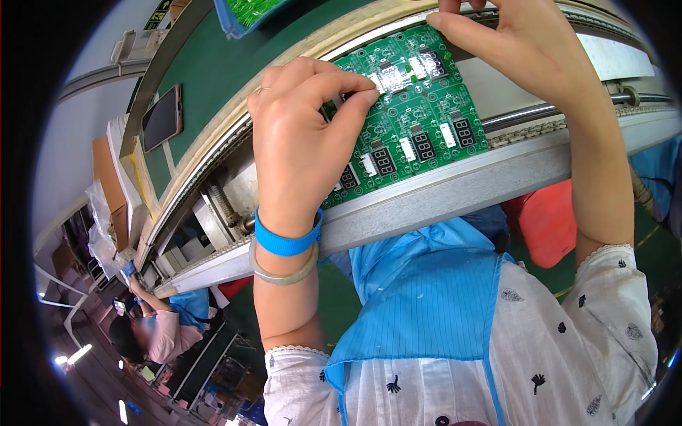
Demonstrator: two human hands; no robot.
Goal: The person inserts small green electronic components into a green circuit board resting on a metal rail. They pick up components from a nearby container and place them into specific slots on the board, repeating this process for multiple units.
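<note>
A green circuit board panel (398,113) lies between the rails of a conveyor. On it sit several black digit displays (424,146), white connectors (408,149) and small green parts (410,69). My left hand (298,121) is over the panel's left part, thumb and forefinger pinched at a white connector near the upper middle. Whatever is between those fingertips is too small to make out. My right hand (518,53) is at the panel's far right corner, thumb and forefinger drawn together. The top of the picture cuts off part of that hand, and its grip's content is hidden.
A metal rail (440,192) runs along the panel's near side, with a chain and shaft (526,116) to the right. Beyond the conveyor, a phone (163,118) and a blue bin (231,21) of green parts rest on a green surface. Another person (167,330) sits at lower left.
</note>
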